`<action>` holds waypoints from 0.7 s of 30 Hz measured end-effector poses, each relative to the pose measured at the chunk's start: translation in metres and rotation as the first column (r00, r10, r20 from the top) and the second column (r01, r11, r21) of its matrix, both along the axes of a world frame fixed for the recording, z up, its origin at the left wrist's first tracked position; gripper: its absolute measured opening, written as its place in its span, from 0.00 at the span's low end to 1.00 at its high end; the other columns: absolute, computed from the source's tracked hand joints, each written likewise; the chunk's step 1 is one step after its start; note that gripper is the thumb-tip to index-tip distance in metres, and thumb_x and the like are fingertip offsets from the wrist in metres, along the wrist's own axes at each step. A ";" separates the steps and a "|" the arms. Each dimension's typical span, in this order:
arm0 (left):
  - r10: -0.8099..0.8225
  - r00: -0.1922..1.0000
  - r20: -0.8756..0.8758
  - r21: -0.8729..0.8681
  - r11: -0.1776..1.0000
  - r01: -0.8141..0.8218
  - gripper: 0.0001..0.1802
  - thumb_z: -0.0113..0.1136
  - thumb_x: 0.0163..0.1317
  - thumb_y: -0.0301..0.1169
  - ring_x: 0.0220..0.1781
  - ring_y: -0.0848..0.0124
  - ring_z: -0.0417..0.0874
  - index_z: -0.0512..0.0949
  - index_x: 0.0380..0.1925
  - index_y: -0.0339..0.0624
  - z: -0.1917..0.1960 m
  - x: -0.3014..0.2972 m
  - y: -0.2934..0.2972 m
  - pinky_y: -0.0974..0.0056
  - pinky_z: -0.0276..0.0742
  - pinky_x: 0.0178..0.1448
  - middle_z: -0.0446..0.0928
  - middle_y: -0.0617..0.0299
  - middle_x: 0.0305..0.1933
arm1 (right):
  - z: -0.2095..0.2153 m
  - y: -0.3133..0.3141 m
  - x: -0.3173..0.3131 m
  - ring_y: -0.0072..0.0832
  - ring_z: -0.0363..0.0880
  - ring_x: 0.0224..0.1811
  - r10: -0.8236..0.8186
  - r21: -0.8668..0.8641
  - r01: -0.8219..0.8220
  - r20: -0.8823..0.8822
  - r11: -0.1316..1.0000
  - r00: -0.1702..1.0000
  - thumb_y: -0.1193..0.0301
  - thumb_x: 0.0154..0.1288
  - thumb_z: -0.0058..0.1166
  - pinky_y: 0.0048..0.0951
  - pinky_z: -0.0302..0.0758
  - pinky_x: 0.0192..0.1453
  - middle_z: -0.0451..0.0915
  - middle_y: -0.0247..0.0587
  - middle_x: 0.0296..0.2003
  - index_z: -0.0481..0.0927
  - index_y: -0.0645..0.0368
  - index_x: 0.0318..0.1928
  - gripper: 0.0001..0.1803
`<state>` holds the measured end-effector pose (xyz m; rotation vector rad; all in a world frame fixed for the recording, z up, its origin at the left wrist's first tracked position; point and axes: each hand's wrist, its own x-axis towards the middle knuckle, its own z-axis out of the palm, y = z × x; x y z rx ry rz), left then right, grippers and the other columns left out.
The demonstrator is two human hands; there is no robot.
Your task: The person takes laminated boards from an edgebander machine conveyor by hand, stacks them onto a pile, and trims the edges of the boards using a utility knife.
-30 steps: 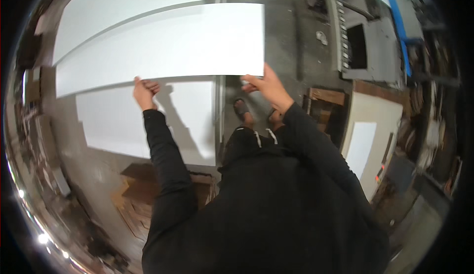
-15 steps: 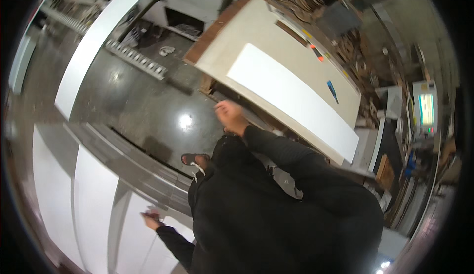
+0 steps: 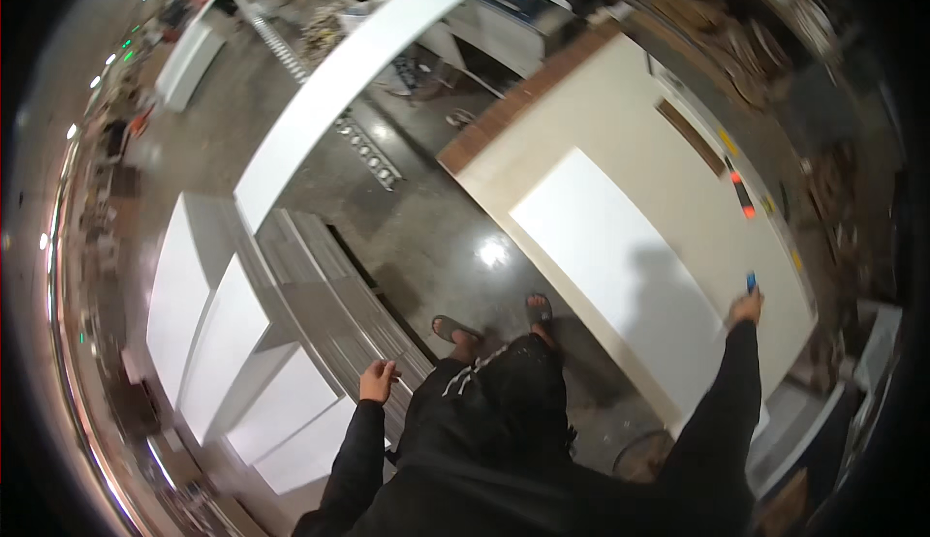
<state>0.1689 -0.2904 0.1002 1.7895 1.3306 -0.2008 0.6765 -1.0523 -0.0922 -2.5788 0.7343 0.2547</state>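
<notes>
While right grip [image 3: 745,307] is closed round blue tool [image 3: 751,279], beige table [image 3: 668,198] beneath, left grip [image 3: 378,381] half-curled, empty, shiny grey floor [image 3: 431,232] alongside.

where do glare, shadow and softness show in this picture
Head view: bright glare on the glossy grey floor; head view: a soft shadow across the long flat white panel; head view: the small blue tool at the right hand looks soft, lacking fine detail.
</notes>
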 end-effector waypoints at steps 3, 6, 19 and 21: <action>-0.018 0.998 0.057 -0.024 1.000 0.019 0.20 0.58 0.73 0.42 0.37 0.66 0.88 0.80 0.43 0.31 -0.007 0.028 -0.024 0.62 0.81 0.44 0.87 0.52 0.34 | 0.099 0.023 -0.011 0.48 0.80 0.56 0.209 -0.411 -0.262 -0.169 0.873 0.963 0.71 0.69 0.55 0.47 0.79 0.57 0.72 0.45 0.59 0.69 0.56 0.66 0.26; -0.094 0.989 0.118 -0.041 0.994 0.099 0.20 0.58 0.73 0.42 0.38 0.66 0.89 0.80 0.44 0.31 -0.010 0.068 -0.053 0.62 0.81 0.46 0.87 0.52 0.34 | 0.151 0.023 0.001 0.49 0.79 0.57 0.229 -0.444 -0.294 -0.195 0.847 0.954 0.72 0.68 0.58 0.47 0.78 0.58 0.73 0.44 0.58 0.70 0.57 0.64 0.25; 0.786 0.495 0.371 -0.928 0.293 0.230 0.32 0.44 0.79 0.52 0.64 0.63 0.77 0.68 0.64 0.31 0.139 0.167 -0.111 0.60 0.76 0.66 0.77 0.49 0.61 | 0.333 0.550 -0.188 0.31 0.85 0.44 0.452 -0.128 -0.912 0.836 -0.390 -0.311 0.79 0.50 0.64 0.33 0.79 0.47 0.85 0.33 0.47 0.83 0.51 0.49 0.22; 0.863 0.347 0.367 -0.930 0.350 0.114 0.28 0.44 0.79 0.47 0.61 0.62 0.80 0.68 0.63 0.31 0.167 0.146 -0.095 0.59 0.76 0.67 0.78 0.50 0.59 | 0.340 0.593 -0.221 0.30 0.84 0.45 0.360 -0.134 -0.849 0.864 -0.511 -0.353 0.78 0.51 0.64 0.33 0.79 0.47 0.84 0.32 0.47 0.83 0.51 0.49 0.22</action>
